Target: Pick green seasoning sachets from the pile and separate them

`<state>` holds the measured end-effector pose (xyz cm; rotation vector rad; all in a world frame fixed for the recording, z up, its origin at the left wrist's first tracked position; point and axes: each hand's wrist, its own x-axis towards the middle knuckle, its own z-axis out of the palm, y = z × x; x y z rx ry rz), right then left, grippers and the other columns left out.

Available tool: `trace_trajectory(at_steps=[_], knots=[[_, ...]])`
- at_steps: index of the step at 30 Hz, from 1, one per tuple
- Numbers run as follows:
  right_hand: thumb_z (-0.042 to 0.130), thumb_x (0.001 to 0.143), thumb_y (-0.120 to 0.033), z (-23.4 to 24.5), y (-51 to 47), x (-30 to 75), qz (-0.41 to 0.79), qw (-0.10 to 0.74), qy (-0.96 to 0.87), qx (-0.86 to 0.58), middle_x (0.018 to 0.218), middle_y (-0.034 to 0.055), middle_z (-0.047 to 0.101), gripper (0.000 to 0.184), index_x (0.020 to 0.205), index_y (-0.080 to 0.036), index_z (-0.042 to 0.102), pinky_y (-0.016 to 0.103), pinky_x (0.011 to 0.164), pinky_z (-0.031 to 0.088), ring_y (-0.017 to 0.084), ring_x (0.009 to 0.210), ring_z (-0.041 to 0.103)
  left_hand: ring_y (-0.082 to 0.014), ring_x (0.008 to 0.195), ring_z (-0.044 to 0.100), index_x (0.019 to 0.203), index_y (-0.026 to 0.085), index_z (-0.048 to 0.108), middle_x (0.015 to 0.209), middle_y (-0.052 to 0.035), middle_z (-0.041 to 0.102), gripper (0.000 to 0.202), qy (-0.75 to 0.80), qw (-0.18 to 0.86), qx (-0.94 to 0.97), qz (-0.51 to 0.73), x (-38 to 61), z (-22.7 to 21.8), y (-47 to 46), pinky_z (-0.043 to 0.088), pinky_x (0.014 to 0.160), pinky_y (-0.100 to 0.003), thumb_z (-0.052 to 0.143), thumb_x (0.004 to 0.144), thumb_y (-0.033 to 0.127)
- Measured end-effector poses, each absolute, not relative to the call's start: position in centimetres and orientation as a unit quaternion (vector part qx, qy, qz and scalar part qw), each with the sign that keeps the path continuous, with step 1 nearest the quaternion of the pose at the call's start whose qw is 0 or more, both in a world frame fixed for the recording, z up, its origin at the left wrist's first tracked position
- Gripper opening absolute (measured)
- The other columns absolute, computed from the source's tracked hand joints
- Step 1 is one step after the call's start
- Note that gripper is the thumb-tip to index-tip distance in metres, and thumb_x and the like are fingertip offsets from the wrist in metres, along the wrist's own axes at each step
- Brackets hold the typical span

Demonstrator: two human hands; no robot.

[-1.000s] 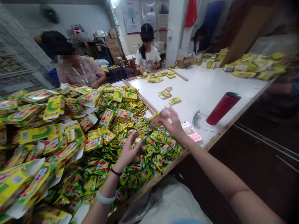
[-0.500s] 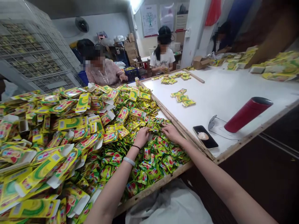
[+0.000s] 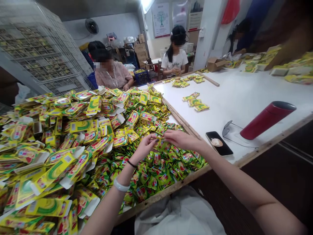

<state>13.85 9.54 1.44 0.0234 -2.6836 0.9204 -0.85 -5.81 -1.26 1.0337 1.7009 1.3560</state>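
In the head view, two hands meet above the near edge of the tabletop. The left hand (image 3: 144, 147) and right hand (image 3: 179, 139) both pinch one small packet (image 3: 158, 137), held just over a heap of packets (image 3: 156, 163) too many to count. Flat cartons (image 3: 56, 143) pile up leftward. One red flask (image 3: 266, 120) and one phone (image 3: 218, 143) lie near the right edge. Three people sit at the far side.
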Motion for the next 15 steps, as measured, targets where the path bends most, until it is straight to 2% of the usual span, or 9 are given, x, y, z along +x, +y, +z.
trace_trajectory(at_steps=[2, 5, 7, 10, 13, 15], knots=[[0.054, 0.085, -0.023, 1.6, 8.7, 13.4, 0.329, 0.142, -0.934, 0.006, 0.075, 0.0013, 0.057, 0.008, 0.078, -0.020, 0.057, 0.026, 0.067, 0.042, 0.015, 0.067, 0.055, -0.0086, 0.054, 0.047, 0.093, 0.015, 0.057, 0.062, 0.0040, 0.048, 0.036, 0.648, 0.379, 0.412, 0.516, 0.0, -0.4, -6.5, 0.047, 0.052, -0.022, 0.055, 0.079, 0.048], [0.054, 0.086, -0.025, 1.2, 7.9, 13.1, 0.360, 0.156, -0.920, -0.011, 0.070, 0.0007, 0.057, 0.006, 0.084, -0.019, 0.056, 0.027, 0.065, 0.042, 0.014, 0.063, 0.054, -0.0091, 0.060, 0.049, 0.097, 0.014, 0.059, 0.070, 0.0013, 0.054, 0.036, 0.646, 0.346, 0.448, 0.513, 0.8, -0.2, -7.3, 0.044, 0.057, -0.021, 0.058, 0.079, 0.045], [0.046, 0.091, -0.033, 0.4, 7.4, 13.2, 0.402, 0.177, -0.898, -0.029, 0.075, 0.0011, 0.060, 0.017, 0.099, -0.019, 0.052, 0.027, 0.063, 0.045, 0.013, 0.062, 0.056, -0.0112, 0.066, 0.052, 0.100, 0.013, 0.057, 0.077, -0.0014, 0.058, 0.035, 0.657, 0.293, 0.458, 0.522, 1.2, -0.7, -7.7, 0.045, 0.060, -0.022, 0.060, 0.079, 0.042], [0.038, 0.092, -0.047, -1.6, 6.3, 13.0, 0.486, 0.201, -0.849, -0.052, 0.083, 0.0016, 0.064, 0.038, 0.120, -0.020, 0.041, 0.025, 0.054, 0.051, 0.012, 0.065, 0.061, -0.0148, 0.073, 0.056, 0.098, 0.013, 0.056, 0.082, -0.0043, 0.059, 0.032, 0.679, 0.233, 0.444, 0.536, 1.8, -1.8, -7.4, 0.048, 0.065, -0.027, 0.049, 0.086, 0.041], [0.036, 0.089, -0.056, -3.8, 5.1, 12.7, 0.519, 0.222, -0.821, -0.084, 0.087, 0.0034, 0.064, 0.046, 0.113, -0.018, 0.048, 0.025, 0.048, 0.052, 0.014, 0.067, 0.063, -0.0189, 0.089, 0.055, 0.092, 0.014, 0.059, 0.091, -0.0079, 0.058, 0.032, 0.700, 0.173, 0.449, 0.527, 2.2, -2.2, -6.6, 0.046, 0.083, -0.034, 0.039, 0.091, 0.038], [0.033, 0.090, -0.056, -4.7, 5.0, 12.9, 0.505, 0.235, -0.823, -0.114, 0.083, 0.0038, 0.064, 0.046, 0.106, -0.017, 0.053, 0.025, 0.045, 0.051, 0.014, 0.060, 0.061, -0.0221, 0.104, 0.050, 0.093, 0.016, 0.062, 0.103, -0.0099, 0.056, 0.031, 0.712, 0.136, 0.462, 0.511, 1.4, -1.9, -6.8, 0.039, 0.096, -0.038, 0.038, 0.091, 0.035]])
